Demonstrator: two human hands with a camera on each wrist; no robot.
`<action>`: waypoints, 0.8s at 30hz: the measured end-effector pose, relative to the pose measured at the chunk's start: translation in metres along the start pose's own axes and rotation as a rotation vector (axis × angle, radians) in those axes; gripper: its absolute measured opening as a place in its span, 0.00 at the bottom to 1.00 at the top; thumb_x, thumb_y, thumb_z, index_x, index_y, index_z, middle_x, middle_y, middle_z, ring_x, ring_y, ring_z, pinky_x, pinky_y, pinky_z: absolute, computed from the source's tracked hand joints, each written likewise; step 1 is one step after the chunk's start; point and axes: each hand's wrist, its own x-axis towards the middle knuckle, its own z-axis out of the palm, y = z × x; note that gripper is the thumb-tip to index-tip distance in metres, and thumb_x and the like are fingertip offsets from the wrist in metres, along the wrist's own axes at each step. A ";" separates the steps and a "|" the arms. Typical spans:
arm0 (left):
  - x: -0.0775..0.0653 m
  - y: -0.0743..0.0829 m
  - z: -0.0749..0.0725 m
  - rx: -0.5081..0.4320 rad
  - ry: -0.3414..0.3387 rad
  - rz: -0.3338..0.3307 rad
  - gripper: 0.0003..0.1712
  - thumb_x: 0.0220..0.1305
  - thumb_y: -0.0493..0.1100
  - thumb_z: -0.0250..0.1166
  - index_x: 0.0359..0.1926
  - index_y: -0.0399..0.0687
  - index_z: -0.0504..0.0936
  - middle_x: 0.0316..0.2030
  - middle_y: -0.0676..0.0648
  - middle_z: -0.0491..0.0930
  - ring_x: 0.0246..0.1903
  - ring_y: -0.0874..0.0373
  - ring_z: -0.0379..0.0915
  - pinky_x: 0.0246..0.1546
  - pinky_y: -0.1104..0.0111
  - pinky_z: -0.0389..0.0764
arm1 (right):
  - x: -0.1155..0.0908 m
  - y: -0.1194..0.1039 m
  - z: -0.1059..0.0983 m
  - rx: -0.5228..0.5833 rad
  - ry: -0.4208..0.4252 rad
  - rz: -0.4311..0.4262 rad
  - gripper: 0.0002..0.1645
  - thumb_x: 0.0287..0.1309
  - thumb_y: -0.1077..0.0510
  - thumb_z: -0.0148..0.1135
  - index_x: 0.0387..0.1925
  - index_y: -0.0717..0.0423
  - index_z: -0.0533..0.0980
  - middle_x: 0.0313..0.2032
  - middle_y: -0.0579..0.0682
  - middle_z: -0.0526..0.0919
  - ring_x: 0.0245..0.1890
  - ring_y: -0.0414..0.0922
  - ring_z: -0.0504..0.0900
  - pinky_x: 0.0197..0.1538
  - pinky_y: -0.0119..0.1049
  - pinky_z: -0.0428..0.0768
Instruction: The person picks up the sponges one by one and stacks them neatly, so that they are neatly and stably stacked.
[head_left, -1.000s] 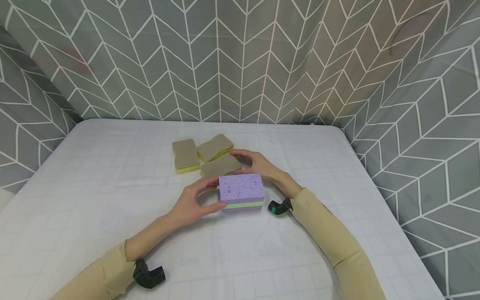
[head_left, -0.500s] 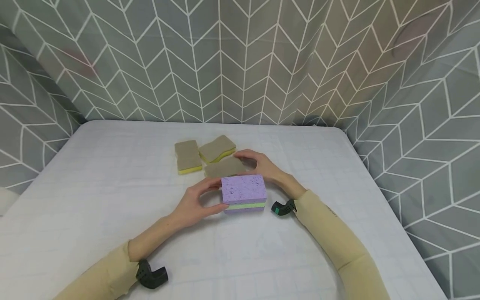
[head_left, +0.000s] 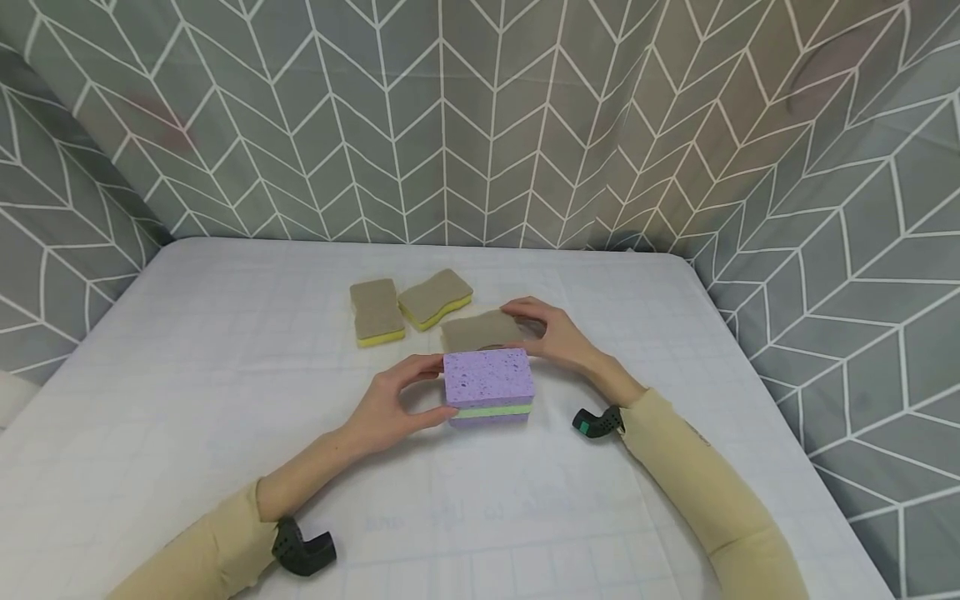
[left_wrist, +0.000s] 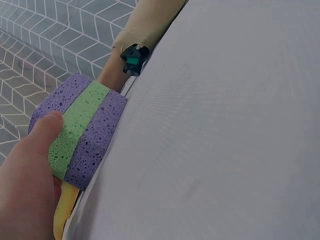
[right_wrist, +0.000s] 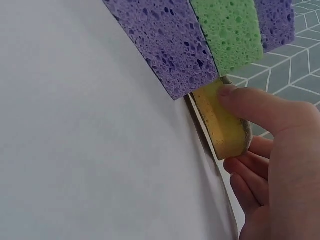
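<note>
Tan on top and yellow below, the front sponge (head_left: 476, 331) sits farther right than 1 second ago, shifted with our right hand (head_left: 558, 333) away from the left sponge (head_left: 377, 308) and middle sponge (head_left: 437, 296). We judge that this sets it apart from those 2. It is just behind the purple-and-green stack (head_left: 489, 379), which stays on the white table (head_left: 225, 375). Our right thumb and fingers pinch the front sponge's right end, parted by its width; our left hand (head_left: 393, 404) clamps the stack's left end, thumb on the near face.
</note>
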 end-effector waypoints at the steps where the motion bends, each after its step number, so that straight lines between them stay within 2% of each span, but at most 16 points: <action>1: 0.000 0.000 0.000 0.000 0.001 0.003 0.38 0.50 0.39 0.80 0.64 0.47 0.75 0.56 0.50 0.81 0.54 0.57 0.79 0.62 0.64 0.78 | -0.002 -0.001 -0.001 -0.002 0.005 0.001 0.36 0.51 0.62 0.76 0.63 0.59 0.75 0.61 0.55 0.77 0.63 0.51 0.74 0.70 0.39 0.72; 4: -0.001 -0.001 0.000 -0.007 0.003 0.004 0.38 0.51 0.39 0.79 0.64 0.47 0.75 0.55 0.50 0.81 0.54 0.58 0.79 0.62 0.64 0.78 | -0.009 -0.008 -0.002 -0.011 0.023 0.021 0.36 0.51 0.65 0.76 0.63 0.63 0.74 0.61 0.58 0.76 0.62 0.54 0.74 0.70 0.42 0.72; 11: 0.000 -0.002 -0.001 0.015 0.007 0.012 0.38 0.51 0.41 0.79 0.63 0.46 0.76 0.55 0.49 0.81 0.54 0.57 0.79 0.61 0.63 0.79 | -0.030 -0.049 -0.009 -0.076 0.102 0.075 0.35 0.49 0.68 0.74 0.60 0.71 0.74 0.60 0.66 0.75 0.56 0.61 0.77 0.65 0.56 0.74; 13: 0.000 -0.001 -0.001 0.017 0.014 0.012 0.38 0.51 0.40 0.80 0.63 0.47 0.76 0.55 0.49 0.81 0.54 0.57 0.79 0.61 0.62 0.79 | -0.033 -0.051 -0.010 -0.059 0.125 0.074 0.35 0.49 0.68 0.75 0.60 0.73 0.73 0.60 0.67 0.75 0.57 0.62 0.77 0.65 0.57 0.74; 15: 0.001 0.009 -0.002 0.017 0.020 -0.001 0.37 0.50 0.37 0.79 0.62 0.43 0.76 0.55 0.47 0.81 0.53 0.54 0.80 0.61 0.59 0.79 | -0.034 -0.050 -0.010 -0.043 0.145 0.066 0.35 0.49 0.69 0.75 0.60 0.74 0.73 0.59 0.68 0.75 0.57 0.62 0.77 0.64 0.57 0.75; 18: 0.001 0.012 -0.001 0.020 0.030 -0.013 0.37 0.48 0.34 0.79 0.61 0.40 0.76 0.54 0.45 0.82 0.52 0.52 0.80 0.60 0.55 0.79 | -0.035 -0.047 -0.008 -0.027 0.172 0.056 0.35 0.49 0.69 0.75 0.59 0.74 0.73 0.59 0.68 0.75 0.57 0.62 0.77 0.64 0.58 0.75; 20: 0.000 0.011 -0.001 0.020 0.031 -0.015 0.38 0.47 0.33 0.80 0.61 0.39 0.76 0.54 0.44 0.82 0.52 0.51 0.80 0.59 0.55 0.79 | -0.035 -0.046 -0.008 -0.020 0.192 0.055 0.35 0.49 0.69 0.75 0.59 0.74 0.74 0.59 0.68 0.75 0.58 0.62 0.76 0.64 0.57 0.75; 22: -0.001 0.000 0.001 0.019 0.030 -0.001 0.39 0.47 0.34 0.80 0.62 0.41 0.76 0.54 0.45 0.82 0.53 0.52 0.80 0.59 0.56 0.80 | -0.036 -0.046 -0.008 -0.020 0.214 0.061 0.35 0.49 0.69 0.75 0.59 0.74 0.74 0.59 0.67 0.76 0.59 0.61 0.75 0.65 0.56 0.75; 24: -0.001 -0.002 0.001 0.016 0.026 0.009 0.39 0.47 0.35 0.80 0.62 0.42 0.76 0.54 0.46 0.82 0.53 0.54 0.80 0.60 0.57 0.80 | -0.037 -0.048 -0.007 -0.023 0.240 0.073 0.35 0.49 0.67 0.76 0.59 0.72 0.75 0.59 0.66 0.76 0.60 0.60 0.74 0.66 0.55 0.74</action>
